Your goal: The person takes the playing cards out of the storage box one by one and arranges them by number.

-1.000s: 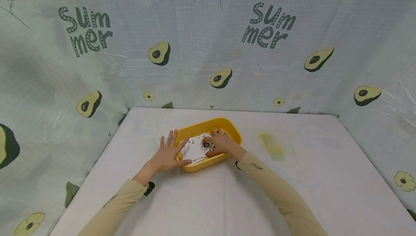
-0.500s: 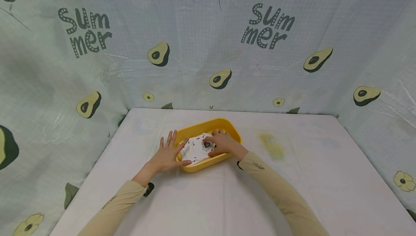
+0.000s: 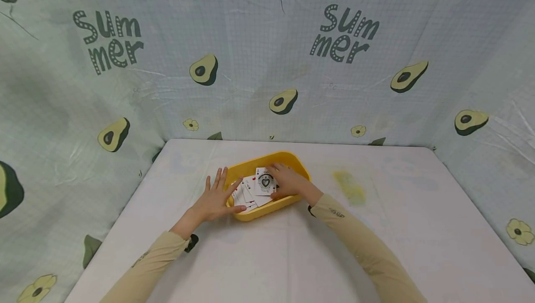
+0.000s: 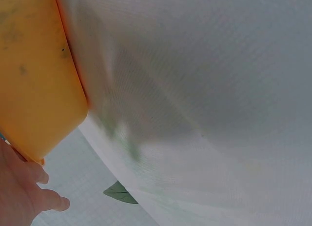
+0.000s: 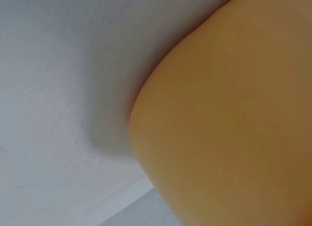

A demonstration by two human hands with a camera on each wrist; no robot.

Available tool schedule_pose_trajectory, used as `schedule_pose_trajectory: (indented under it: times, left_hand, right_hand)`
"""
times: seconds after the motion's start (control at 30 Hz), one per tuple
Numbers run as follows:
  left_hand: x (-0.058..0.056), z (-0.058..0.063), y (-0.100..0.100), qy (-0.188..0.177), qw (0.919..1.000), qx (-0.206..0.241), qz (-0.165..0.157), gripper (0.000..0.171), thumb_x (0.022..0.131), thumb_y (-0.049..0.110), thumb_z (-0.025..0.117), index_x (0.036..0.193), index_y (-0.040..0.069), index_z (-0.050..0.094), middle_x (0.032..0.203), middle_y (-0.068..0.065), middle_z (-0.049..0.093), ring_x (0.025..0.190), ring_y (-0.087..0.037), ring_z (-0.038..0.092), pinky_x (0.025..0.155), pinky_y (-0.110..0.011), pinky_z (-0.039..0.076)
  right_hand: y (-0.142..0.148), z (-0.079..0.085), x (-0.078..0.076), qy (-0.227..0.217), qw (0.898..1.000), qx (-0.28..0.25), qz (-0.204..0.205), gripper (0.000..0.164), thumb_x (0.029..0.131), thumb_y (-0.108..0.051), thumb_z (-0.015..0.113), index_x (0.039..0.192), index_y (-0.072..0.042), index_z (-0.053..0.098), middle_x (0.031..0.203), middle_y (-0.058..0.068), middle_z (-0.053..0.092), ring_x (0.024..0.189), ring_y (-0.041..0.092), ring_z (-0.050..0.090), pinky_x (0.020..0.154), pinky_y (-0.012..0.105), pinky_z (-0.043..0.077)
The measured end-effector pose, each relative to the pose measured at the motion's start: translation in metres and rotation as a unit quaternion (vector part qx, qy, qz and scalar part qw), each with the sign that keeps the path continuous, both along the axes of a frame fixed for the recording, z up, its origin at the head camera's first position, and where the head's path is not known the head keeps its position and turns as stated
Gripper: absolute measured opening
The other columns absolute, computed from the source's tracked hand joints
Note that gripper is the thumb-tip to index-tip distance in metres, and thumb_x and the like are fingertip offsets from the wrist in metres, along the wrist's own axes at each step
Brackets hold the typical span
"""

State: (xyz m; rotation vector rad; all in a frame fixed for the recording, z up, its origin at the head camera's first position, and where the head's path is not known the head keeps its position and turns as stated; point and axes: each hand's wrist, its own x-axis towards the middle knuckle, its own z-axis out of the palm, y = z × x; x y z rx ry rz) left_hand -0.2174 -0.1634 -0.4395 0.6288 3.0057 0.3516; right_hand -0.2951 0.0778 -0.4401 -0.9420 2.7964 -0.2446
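A yellow tray [image 3: 288, 155] holds several loose playing cards [image 3: 246, 194], mostly face up and overlapping. My left hand [image 3: 215, 201] lies at the tray's left end with its fingers spread, thumb and index finger reaching over the rim. In the left wrist view, part of that hand [image 4: 22, 192] shows beside the tray's outer wall [image 4: 34, 74]. Inside the tray, my right hand [image 3: 288, 181] grips the right side of a playing card [image 3: 265, 182] with a large black heart design, thumb low and fingers high. The right wrist view shows only the tray's outer wall [image 5: 219, 113] and table.
The tray stands on a white-covered table [image 3: 251, 261], with a faded yellow-green patch [image 3: 350, 187] to its right. A printed cloth [image 3: 242, 29] with avocados and "summer" lettering hangs behind and at both sides.
My right hand has shifted slightly right, and the heart-design card now shows almost whole, squared beside it. The cards beneath are spread further apart. My left hand has stayed put.
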Motion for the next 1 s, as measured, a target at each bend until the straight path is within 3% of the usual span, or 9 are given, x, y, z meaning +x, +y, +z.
schedule_pose_trajectory:
  times: [0.17, 0.6, 0.73, 1.0]
  left_hand:
    - [0.0, 0.0, 0.0, -0.003, 1.0, 0.0, 0.004, 0.086, 0.076, 0.065, 0.051, 0.143, 0.022, 0.019, 0.148, -0.024, -0.005, 0.136, -0.04, -0.006, 0.104, -0.063, -0.001]
    - [0.0, -0.001, 0.001, -0.01, 0.9999, 0.005, 0.008, 0.087, 0.075, 0.066, 0.051, 0.143, 0.021, 0.019, 0.148, -0.024, -0.006, 0.136, -0.041, -0.006, 0.104, -0.062, -0.003]
    - [-0.001, -0.002, 0.0, -0.012, 0.9999, 0.004, 0.009, 0.088, 0.074, 0.067, 0.049, 0.143, 0.021, 0.019, 0.148, -0.024, -0.005, 0.136, -0.04, -0.008, 0.104, -0.062, -0.003]
    - [0.0, -0.002, -0.001, -0.014, 0.9999, 0.004, 0.008, 0.089, 0.074, 0.067, 0.05, 0.143, 0.022, 0.017, 0.149, -0.022, -0.008, 0.136, -0.039, -0.009, 0.104, -0.062, -0.003]
  right_hand:
    - [0.002, 0.002, 0.0, 0.011, 1.0, 0.007, -0.004, 0.098, 0.07, -0.045, 0.071, 0.143, -0.008, 0.017, 0.145, 0.012, 0.026, 0.133, 0.026, 0.026, 0.108, 0.046, 0.023]
    - [0.016, 0.011, 0.004, 0.088, 0.996, 0.008, 0.013, 0.092, 0.07, -0.054, 0.065, 0.141, -0.012, 0.025, 0.142, 0.007, 0.034, 0.13, 0.025, 0.032, 0.102, 0.056, 0.025]
    - [0.022, 0.014, 0.005, 0.121, 0.992, 0.021, 0.022, 0.092, 0.07, -0.058, 0.063, 0.141, -0.013, 0.026, 0.141, 0.006, 0.036, 0.128, 0.022, 0.034, 0.098, 0.055, 0.029]
    - [0.036, 0.023, 0.008, 0.168, 0.985, 0.015, 0.04, 0.086, 0.07, -0.05, 0.064, 0.139, -0.013, 0.03, 0.138, 0.005, 0.039, 0.124, 0.023, 0.036, 0.088, 0.049, 0.033]
